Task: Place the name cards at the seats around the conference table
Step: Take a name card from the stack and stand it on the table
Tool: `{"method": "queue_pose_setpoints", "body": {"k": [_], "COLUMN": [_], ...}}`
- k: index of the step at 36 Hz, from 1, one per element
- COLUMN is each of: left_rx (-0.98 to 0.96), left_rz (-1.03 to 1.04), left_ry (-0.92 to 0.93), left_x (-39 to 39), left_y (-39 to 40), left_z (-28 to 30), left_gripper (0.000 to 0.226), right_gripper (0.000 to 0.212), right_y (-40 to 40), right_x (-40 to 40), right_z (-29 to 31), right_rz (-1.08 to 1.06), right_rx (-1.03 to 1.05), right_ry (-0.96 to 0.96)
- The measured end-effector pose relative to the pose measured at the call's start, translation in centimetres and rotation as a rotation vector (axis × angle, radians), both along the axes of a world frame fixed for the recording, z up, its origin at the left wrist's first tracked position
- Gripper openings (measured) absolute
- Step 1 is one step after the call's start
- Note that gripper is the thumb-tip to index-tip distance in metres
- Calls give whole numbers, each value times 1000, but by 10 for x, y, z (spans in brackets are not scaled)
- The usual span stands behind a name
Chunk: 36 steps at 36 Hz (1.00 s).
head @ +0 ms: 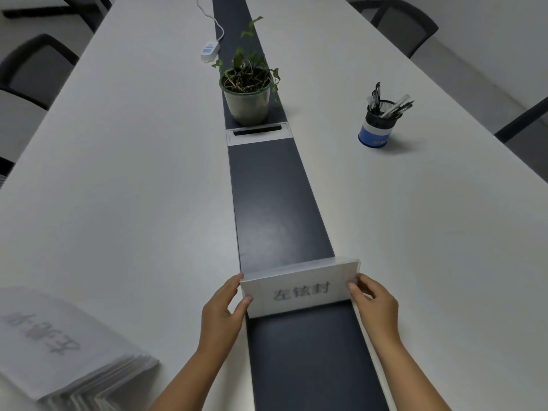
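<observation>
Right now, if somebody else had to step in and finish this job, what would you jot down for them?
Left hand: fingers pinch the left end of the name card.
Right hand: fingers pinch its right end.
The card stands upright across the dark centre strip at the near end of the conference table, print facing the person.
The stack of remaining cards lies at the near left.
Done: no card shows at any other seat in view.
Left: release this one, then place the rest at the chairs along both sides.
</observation>
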<state>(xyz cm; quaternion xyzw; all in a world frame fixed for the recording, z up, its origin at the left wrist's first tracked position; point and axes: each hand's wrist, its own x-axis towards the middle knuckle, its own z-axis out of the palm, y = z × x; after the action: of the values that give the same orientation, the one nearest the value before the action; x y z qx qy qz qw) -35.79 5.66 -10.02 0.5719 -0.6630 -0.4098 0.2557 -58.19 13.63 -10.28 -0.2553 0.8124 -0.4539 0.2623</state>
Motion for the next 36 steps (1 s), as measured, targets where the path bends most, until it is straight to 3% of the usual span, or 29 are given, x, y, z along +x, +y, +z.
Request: {"method": "queue_pose_setpoints", "body": {"k": [23,29,33,36], "left_rx": [23,58,-89,-302], "left_rz": [13,39,88,144], "left_ry": [42,25,91,123], "left_x": [-1,6,31,71], "left_y": [8,18,43,64], "left_z": [0,19,52,72], "left_gripper": [45,65,50,24], "right_gripper": [23,40,56,62], "right_y": [8,11,18,25], "right_x": [0,3,37,82], "right_z": [4,7,30,40], "right_rz": [51,56,82,192], "right_rx": [25,84,48,-60], "right_ry": [24,61,258,262]}}
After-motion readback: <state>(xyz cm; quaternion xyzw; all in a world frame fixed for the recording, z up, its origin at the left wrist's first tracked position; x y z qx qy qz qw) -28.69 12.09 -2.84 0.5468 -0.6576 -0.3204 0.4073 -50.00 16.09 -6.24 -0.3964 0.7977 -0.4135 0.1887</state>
